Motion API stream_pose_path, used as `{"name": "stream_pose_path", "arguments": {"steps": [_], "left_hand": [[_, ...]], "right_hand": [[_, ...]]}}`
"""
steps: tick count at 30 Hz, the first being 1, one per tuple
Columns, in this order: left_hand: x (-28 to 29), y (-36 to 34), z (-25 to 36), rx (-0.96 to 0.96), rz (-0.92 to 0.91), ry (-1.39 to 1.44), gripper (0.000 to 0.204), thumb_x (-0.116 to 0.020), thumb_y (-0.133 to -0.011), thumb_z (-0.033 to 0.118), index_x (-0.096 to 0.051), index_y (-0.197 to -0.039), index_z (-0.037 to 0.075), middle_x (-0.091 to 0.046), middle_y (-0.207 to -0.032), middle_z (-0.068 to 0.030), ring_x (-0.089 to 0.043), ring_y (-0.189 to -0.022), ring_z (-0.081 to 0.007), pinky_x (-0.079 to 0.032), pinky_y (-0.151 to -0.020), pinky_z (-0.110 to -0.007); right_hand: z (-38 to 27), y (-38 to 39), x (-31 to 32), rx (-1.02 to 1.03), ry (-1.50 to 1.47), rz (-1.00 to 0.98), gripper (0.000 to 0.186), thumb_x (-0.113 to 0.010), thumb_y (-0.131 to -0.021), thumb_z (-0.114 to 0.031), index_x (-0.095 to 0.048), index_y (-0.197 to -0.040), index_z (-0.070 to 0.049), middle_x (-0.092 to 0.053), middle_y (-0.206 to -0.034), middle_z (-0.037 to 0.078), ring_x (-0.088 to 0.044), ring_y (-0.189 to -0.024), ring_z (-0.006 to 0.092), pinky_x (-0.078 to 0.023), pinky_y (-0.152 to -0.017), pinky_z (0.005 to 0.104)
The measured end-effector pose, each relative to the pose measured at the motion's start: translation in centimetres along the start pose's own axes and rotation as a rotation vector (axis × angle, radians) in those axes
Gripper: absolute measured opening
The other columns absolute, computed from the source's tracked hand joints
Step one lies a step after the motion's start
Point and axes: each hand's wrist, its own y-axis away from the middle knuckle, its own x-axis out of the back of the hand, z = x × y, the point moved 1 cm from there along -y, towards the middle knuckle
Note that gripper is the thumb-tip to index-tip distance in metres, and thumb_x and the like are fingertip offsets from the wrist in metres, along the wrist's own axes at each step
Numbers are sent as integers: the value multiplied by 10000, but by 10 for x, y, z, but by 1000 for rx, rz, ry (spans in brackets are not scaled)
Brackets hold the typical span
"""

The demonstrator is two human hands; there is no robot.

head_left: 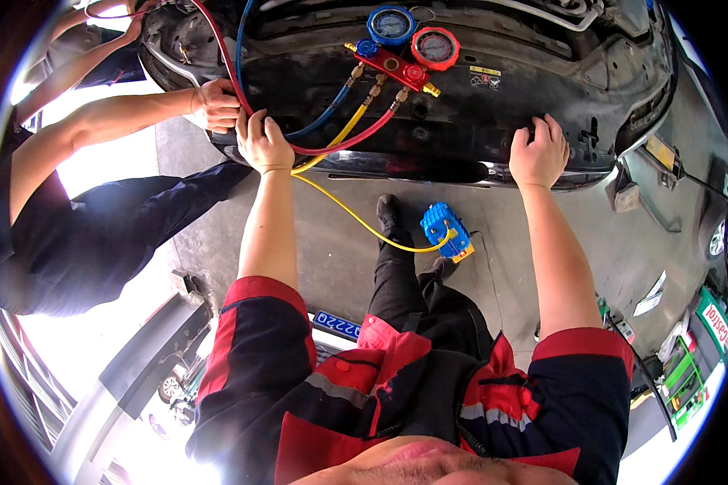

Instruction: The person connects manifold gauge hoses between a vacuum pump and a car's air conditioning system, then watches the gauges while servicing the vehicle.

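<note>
My left hand (pixel 264 145) rests on the left front edge of the car's black front panel (pixel 453 121), fingers bent but apart. A red hose (pixel 344 147) runs beneath its fingers; I see no clear grip on it. My right hand (pixel 540 153) leans on the panel's right side, fingers loosely spread, holding nothing. Between my hands, farther back, lies a red manifold gauge set (pixel 392 71) with a blue-rimmed gauge (pixel 391 26) and a red-rimmed gauge (pixel 435 48). A blue hose (pixel 323 117), a yellow hose (pixel 353 123) and the red hose connect to it.
A co-worker's hand (pixel 217 106) is on the panel just left of my left hand; another person's arms reach in behind. On the floor below the bumper stands a blue pump (pixel 443 226) joined to the yellow hose. A green rack (pixel 686 380) stands at the right.
</note>
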Motion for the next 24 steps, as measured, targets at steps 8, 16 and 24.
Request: {"name": "stream_pose_path", "arguments": {"steps": [8, 16, 24], "left_hand": [[1, 1, 3, 18, -15, -4, 245, -572, -873, 254, -725, -1013, 125, -594, -1343, -174, -597, -1138, -379, -469, -963, -473], [1, 0, 1, 4, -19, -3, 256, -553, -892, 253, -722, -1022, 112, -588, -1343, -175, -586, -1158, -374, -459, -982, -463], [2, 0, 2, 6, -12, -6, 250, -569, -875, 259, -722, -1013, 117, -594, -1336, -185, -587, -1148, -386, -460, -976, -475]], "right_hand": [[2, 1, 0, 7, 4, 18, 313, -582, -855, -287, -733, -1057, -101, -646, -1265, 64, -607, -1171, 289, -410, -1056, 487], [3, 0, -5, 13, 28, 25, 311, -578, -860, -288, -734, -1062, -109, -647, -1267, 62, -606, -1176, 274, -412, -1054, 469], [3, 0, -4, 9, 15, 22, 316, -579, -864, -296, -730, -1076, -117, -641, -1280, 58, -594, -1196, 271, -405, -1063, 478]]}}
